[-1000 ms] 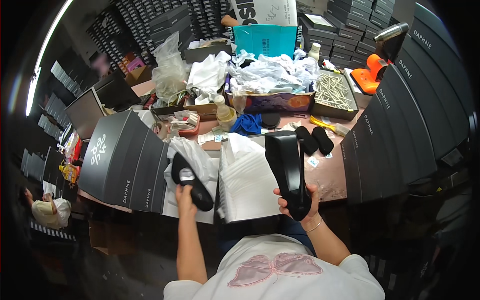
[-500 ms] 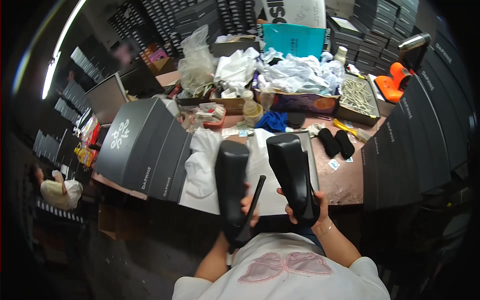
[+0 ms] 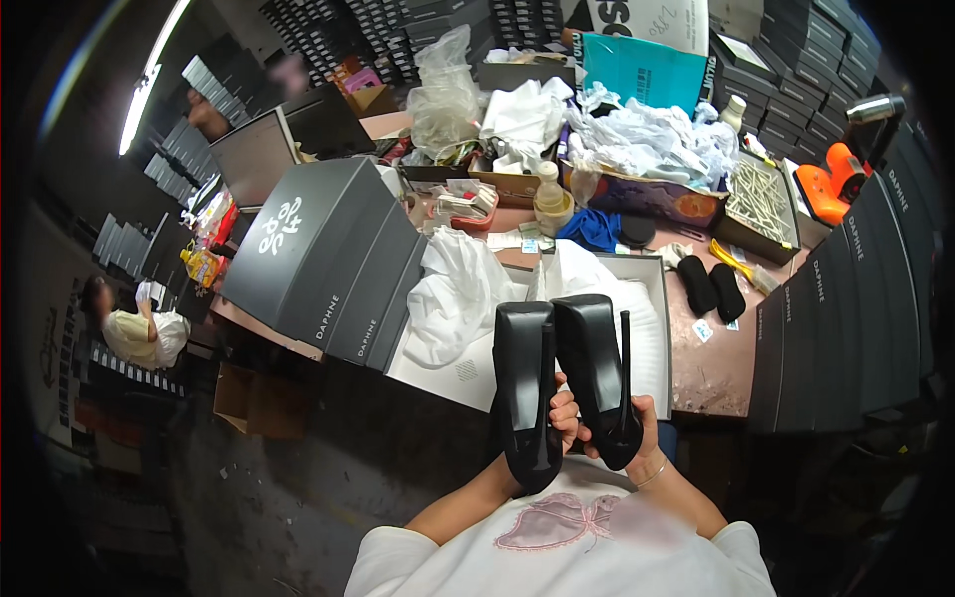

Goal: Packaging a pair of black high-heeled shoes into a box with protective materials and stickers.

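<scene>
A pair of black high-heeled shoes is held up side by side in front of my chest, glossy soles facing me and toes up. My left hand [image 3: 564, 415] is closed round the left shoe [image 3: 519, 373], its fingers showing beside the slim heel. On the other shoe [image 3: 589, 363], my right hand [image 3: 645, 430] grips the heel end from the right. Behind the shoes, on the table, lies an open shoebox [image 3: 664, 338] lined with white tissue paper [image 3: 460, 294]. The shoes cover part of this box.
Dark shoeboxes [image 3: 318, 259] stand at the left, and a tall stack [image 3: 836, 308] rises at the right. Farther back are a crumpled-paper box [image 3: 647, 199], a bottle [image 3: 550, 199], a blue cloth [image 3: 592, 229], black pads [image 3: 711, 289] and a yellow-handled brush [image 3: 741, 267]. Another person [image 3: 149, 323] is at far left.
Both shoes have come closer together and turned so their soles and heels face me. My view has shifted, so the table sits further right in it.
</scene>
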{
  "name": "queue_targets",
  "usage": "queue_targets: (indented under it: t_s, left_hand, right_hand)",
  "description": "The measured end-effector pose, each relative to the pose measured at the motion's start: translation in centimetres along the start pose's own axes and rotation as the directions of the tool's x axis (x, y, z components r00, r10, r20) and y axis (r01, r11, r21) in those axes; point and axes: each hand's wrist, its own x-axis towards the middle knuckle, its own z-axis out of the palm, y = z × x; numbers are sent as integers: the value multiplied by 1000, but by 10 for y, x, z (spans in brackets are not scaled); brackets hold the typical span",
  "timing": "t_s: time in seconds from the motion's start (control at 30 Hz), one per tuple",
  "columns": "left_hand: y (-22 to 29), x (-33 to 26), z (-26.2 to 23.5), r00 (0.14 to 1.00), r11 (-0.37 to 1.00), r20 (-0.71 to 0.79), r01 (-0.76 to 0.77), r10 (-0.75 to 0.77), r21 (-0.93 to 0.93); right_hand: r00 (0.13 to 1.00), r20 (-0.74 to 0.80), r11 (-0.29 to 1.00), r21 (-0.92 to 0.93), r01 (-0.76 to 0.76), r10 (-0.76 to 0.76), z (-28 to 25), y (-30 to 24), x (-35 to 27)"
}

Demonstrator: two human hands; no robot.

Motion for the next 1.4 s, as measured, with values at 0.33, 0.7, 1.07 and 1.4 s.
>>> queue_targets:
  t_s: [0.33,0.7,1.07,1.4]
  left_hand:
    - [5,4,-7,999,999,-4,-41,41,-24]
    - [178,-34,57,916,321,-229,119,329,940]
    - [144,126,96,835,-954,517,-30,-187,-297]
    - [132,226,208,665,-970,734,-59,139,237]
  right_hand:
    - [997,-74,999,-22,-25,23,9,2,2]
    - [913,-158,757,-620,206,-377,55,-90,-36]
    - [937,-201,866,-474,161,-284,7,-83,-62]
    - [929,-29,915,-186,357,-368,-10,-87,-70]
